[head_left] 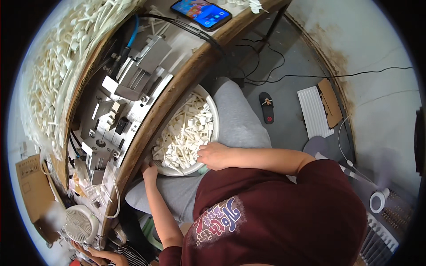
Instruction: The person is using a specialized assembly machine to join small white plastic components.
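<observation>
A round white basin (214,116) rests on my lap against the bench edge, heaped with small white plastic pieces (184,133) that have stems and square heads. My right hand (215,155) reaches over the basin's near right rim. Its fingers curl together at the edge of the heap; what they hold, if anything, is hidden. At the basin's lower left, my left hand (149,170) is beside the wooden bench edge, its fingers mostly out of sight. Left of the basin, a metal fixture (133,80) is mounted on the bench, with small cream-coloured blocks (114,114) in its middle.
Behind the fixture lies a large clear bag (53,84) of similar white pieces. A lit phone (202,13) lies on the far bench. A small fan (80,224) stands at lower left, near another person's hands (95,253). Cables (284,82) and a slipper (266,107) lie on the floor.
</observation>
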Demonstrator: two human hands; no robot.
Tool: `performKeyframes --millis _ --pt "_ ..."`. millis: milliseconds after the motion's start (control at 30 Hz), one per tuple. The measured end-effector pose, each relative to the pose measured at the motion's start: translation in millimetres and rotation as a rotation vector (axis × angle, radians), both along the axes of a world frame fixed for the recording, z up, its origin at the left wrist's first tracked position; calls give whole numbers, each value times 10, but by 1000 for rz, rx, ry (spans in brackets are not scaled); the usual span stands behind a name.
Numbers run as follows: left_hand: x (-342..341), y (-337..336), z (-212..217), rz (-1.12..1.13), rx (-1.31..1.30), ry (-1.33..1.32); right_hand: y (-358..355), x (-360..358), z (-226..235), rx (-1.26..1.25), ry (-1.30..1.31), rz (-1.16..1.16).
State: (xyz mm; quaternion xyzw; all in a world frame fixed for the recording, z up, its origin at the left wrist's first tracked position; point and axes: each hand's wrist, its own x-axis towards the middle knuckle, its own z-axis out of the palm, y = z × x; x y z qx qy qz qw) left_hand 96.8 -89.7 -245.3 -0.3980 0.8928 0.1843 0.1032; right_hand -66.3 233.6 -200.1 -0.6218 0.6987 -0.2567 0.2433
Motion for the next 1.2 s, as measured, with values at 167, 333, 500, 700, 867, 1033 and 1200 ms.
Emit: performKeyframes --millis 167,333,500,700,867,1033,1200 --pt "63 -18 -55 2 -14 12 -36 40 -113 6 -13 -19" --pt "47 37 21 38 27 18 -32 29 -133 29 -23 -37" --pt "-38 111 145 91 71 -46 -41 36 -116 47 2 -45" --pt "-91 161 203 127 94 -132 -15 57 -179 -4 1 -60" --pt "-91 205 201 114 91 -127 -32 12 -134 66 12 -28" --pt "-62 176 131 97 97 -143 -26 5 -118 33 32 -14" --pt "-122 252 214 119 92 -171 -14 -14 -166 -7 59 20"
